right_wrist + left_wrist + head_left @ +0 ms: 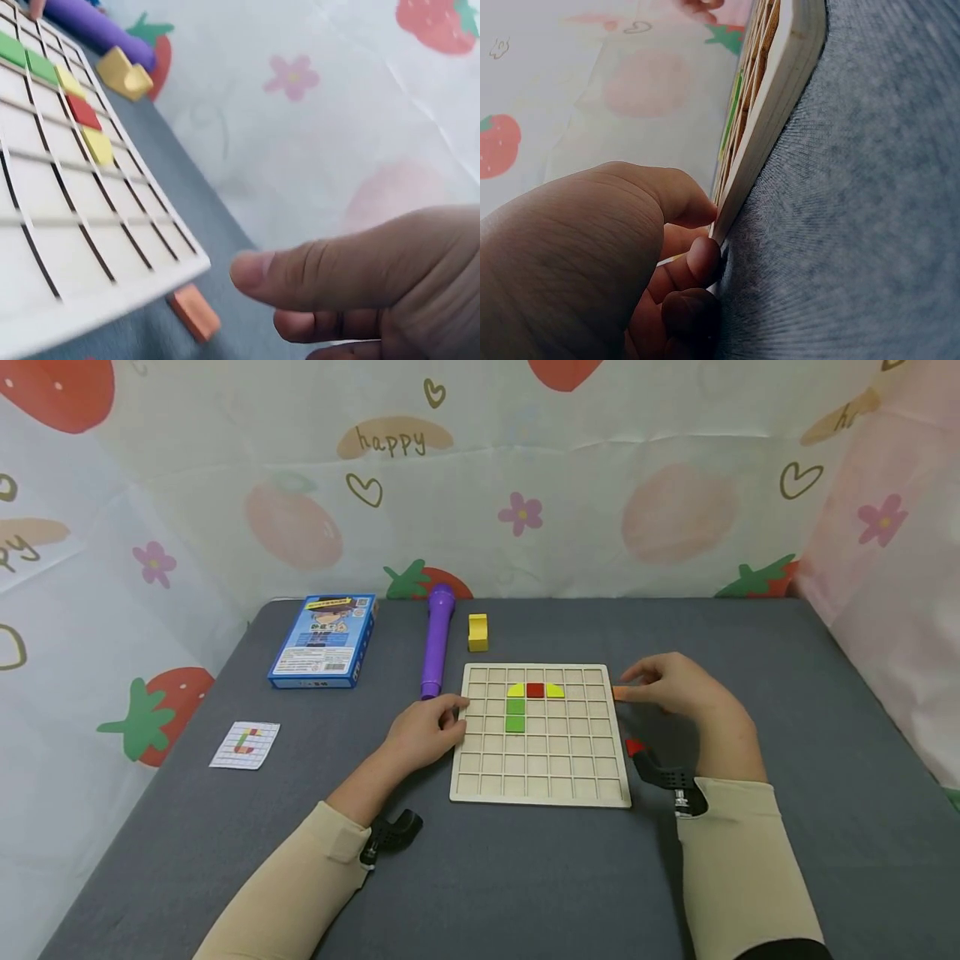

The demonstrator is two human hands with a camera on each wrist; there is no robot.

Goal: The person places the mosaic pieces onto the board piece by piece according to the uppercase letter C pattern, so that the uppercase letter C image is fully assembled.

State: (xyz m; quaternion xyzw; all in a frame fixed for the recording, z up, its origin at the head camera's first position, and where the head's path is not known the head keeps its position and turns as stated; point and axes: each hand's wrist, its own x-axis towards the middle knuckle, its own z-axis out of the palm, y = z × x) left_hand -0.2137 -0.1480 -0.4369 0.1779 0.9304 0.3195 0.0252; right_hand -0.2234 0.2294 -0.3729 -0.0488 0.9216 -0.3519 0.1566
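Observation:
A pale wooden grid board [537,789] lies on the grey table. My left hand [423,731] holds its left edge, thumb at the top rim and fingers at the side, as the left wrist view shows. In the grid are two green blocks [515,723] in a column, a red block [535,691] and two yellow round-cornered blocks [555,691]. To the right of the board, my right hand [678,689] has its thumb stretched out, close to an orange block [196,311] lying beside the board's edge. The right wrist view shows a gap between thumb and block.
Partly behind the right wrist camera mount lies a red block [633,747]. Behind the board are a yellow notched block [477,633] and a purple microphone-shaped stick [437,643]. A blue box [322,642] and a pattern card [245,745] lie at the left.

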